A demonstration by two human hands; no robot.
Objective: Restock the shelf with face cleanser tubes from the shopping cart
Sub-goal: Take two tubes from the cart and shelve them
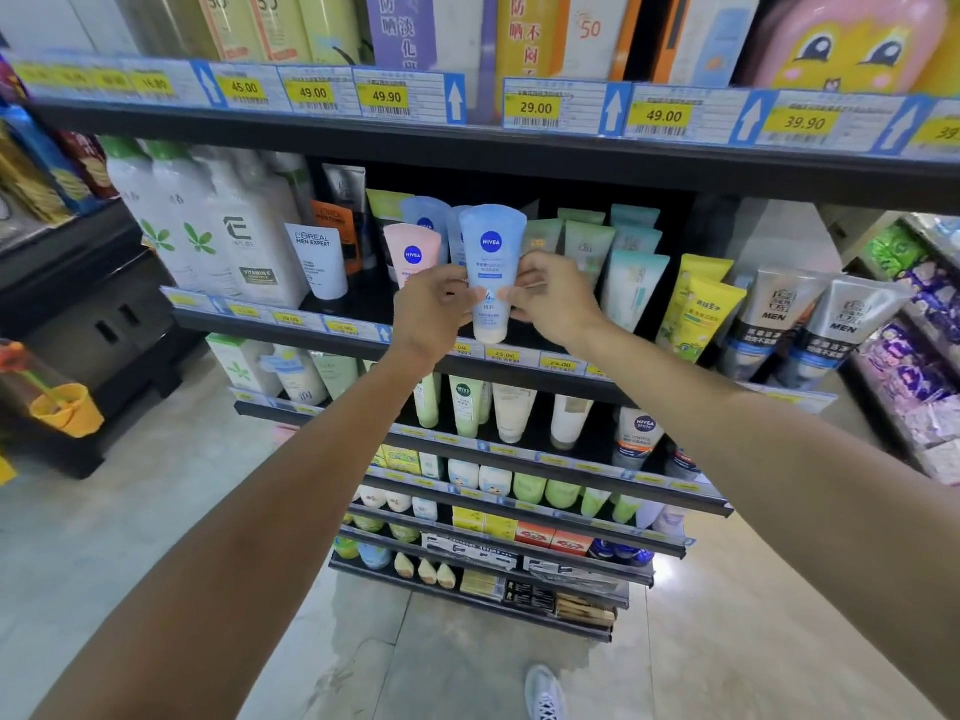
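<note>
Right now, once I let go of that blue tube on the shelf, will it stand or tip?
The blue tube probably tips easily: tall, standing on a narrow cap. Likely soft-sided, light. The pink tube beside it may steady it.

Blue cleanser tube (491,272): standing upright at shelf (519,363) front, left hand (434,309) and right hand (553,298) pinching its sides.

Head-worn view, forward and down, near the shelf (519,366).
</note>
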